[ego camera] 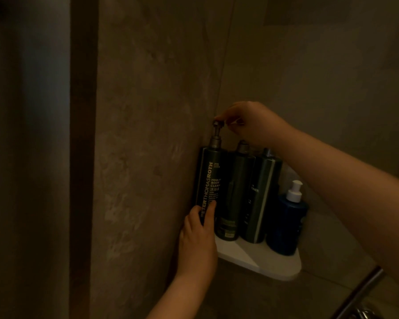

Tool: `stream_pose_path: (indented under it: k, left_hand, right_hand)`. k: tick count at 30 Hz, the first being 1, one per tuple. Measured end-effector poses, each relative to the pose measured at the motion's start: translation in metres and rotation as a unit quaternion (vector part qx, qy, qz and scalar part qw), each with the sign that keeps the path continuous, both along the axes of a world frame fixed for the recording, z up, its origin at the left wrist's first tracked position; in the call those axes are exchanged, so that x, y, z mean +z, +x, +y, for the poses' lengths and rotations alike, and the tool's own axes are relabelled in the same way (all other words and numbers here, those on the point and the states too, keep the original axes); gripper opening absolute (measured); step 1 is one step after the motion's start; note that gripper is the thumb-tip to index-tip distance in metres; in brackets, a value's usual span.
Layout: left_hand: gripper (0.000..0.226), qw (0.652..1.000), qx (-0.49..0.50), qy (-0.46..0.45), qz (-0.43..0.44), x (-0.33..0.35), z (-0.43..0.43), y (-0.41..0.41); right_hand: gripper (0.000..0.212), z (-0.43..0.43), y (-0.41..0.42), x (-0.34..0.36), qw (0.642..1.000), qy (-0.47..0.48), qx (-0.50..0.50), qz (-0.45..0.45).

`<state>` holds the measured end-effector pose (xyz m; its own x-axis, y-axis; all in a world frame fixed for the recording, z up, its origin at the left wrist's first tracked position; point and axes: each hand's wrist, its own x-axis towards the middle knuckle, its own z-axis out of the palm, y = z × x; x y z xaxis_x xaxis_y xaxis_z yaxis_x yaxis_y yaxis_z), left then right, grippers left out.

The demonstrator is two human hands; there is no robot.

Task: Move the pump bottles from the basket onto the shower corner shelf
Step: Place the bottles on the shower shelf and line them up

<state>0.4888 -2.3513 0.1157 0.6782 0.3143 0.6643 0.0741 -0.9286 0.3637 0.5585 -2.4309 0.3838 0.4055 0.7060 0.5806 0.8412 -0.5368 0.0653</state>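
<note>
A white corner shelf point(263, 261) is fixed where two stone walls meet. Three tall dark pump bottles stand on it in a row. The leftmost, a body cleanser bottle point(209, 178), stands upright against the left wall. My left hand point(199, 240) wraps its lower part. My right hand point(247, 123) pinches its pump head from above. Beside it stand a second dark bottle point(236, 194) and a conditioner bottle point(260, 196). A shorter blue bottle with a white pump point(286, 224) sits at the right end. The basket is out of view.
Dim light. Stone walls close in on the shelf at left and back. A dark vertical frame point(83, 157) runs down the left. A metal shower bar and fitting point(359, 293) rise from the bottom right, below my right forearm.
</note>
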Motion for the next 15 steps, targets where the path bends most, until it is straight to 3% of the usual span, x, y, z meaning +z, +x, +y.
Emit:
stream_pose_path:
  k: [15]
  left_hand:
    - [0.077, 0.998, -0.034, -0.036, 0.029, 0.0047, 0.0023, 0.0076]
  right_hand:
    - [0.041, 0.0039, 0.0044, 0.0015, 0.997, 0.01, -0.049, 0.052]
